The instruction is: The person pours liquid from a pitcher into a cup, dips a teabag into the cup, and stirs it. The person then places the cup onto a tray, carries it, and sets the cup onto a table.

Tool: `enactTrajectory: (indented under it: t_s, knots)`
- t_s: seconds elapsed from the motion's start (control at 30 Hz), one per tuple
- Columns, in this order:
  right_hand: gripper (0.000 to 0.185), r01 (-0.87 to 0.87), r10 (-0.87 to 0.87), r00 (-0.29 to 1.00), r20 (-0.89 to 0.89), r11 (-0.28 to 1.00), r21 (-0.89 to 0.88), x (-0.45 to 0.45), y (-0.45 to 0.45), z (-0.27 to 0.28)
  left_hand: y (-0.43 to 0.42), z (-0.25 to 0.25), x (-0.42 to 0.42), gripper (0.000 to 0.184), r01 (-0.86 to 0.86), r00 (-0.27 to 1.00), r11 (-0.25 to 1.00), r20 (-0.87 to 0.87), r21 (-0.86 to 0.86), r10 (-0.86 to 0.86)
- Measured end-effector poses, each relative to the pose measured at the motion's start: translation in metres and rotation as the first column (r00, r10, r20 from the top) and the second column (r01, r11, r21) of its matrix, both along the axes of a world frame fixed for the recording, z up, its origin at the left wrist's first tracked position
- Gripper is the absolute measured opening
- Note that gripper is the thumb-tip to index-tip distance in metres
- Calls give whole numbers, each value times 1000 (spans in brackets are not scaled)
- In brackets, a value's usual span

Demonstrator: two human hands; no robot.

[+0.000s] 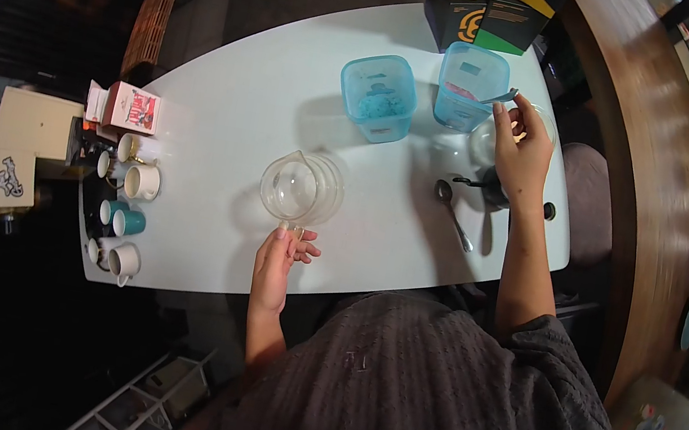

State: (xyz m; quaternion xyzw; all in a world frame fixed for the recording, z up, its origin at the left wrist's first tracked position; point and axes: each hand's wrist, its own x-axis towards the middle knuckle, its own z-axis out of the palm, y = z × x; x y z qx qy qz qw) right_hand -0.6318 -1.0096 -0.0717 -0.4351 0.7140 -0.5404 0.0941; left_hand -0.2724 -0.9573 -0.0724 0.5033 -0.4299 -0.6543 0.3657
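Across the white bench (207,219) from me, a person in a dark ribbed top (460,398) has both hands busy. The right hand (521,149) is raised at the near right rim of a blue-tinted tub (457,114) with something pink low inside. Its fingers pinch a small pale utensil (501,98) between thumb and fingertips, the end slanting down toward the tub's mouth; whether it touches the pink stuff I can't tell.

The left hand (274,265) is down near the bench's front edge, thumb up at the handle of a clear glass pitcher (301,190). The other fingers are loosely spread beside that handle, and I can't tell if they really close on it. The pitcher is out in the middle of the bench, its spout pointing away from the person.

A second blue-tinted tub (377,102), with bluish contents, is just left of the first. Closer in, a metal spoon (456,220) lies on the bench, near a black object (490,187) partly hidden by the right wrist. Dark printed boxes (488,11) are behind the tubs. Far to the left, white cups (142,181) and teal cups (129,223) cluster near a red-and-white box (134,108).
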Motion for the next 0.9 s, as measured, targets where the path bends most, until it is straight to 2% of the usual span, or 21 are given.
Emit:
enactTrajectory:
  t_s: [0.07,0.13,0.23,0.33,0.57,0.67,0.77,0.9]
  knots:
    - [35,-16,15,999,-38,1000,-23,-4,-8,-2,8,2,-6,37,-30,999,1000,22,6,30]
    - [28,5,-11,969,-249,1000,-25,-10,-16,-3,15,4,-12,37,-74,996,997,58,12,73]
    - [23,18,-3,951,-310,999,47,-10,-25,3,25,2,-15,37,-134,988,991,76,22,132]
    - [22,-17,48,958,-283,994,111,-14,-35,3,30,1,-16,38,-182,982,983,64,22,180]
    - [21,-67,88,944,-319,995,78,-14,-49,5,37,7,-18,37,-269,960,963,77,7,268]
    - [19,-60,69,936,-344,997,38,-12,-52,8,38,10,-17,37,-285,955,958,82,3,284]
    - [19,-52,70,951,-300,997,65,-8,-53,10,36,11,-15,36,-296,952,955,92,13,293]
    - [21,-13,34,942,-335,998,64,-6,-54,7,33,13,-9,36,-275,957,961,95,-7,274]
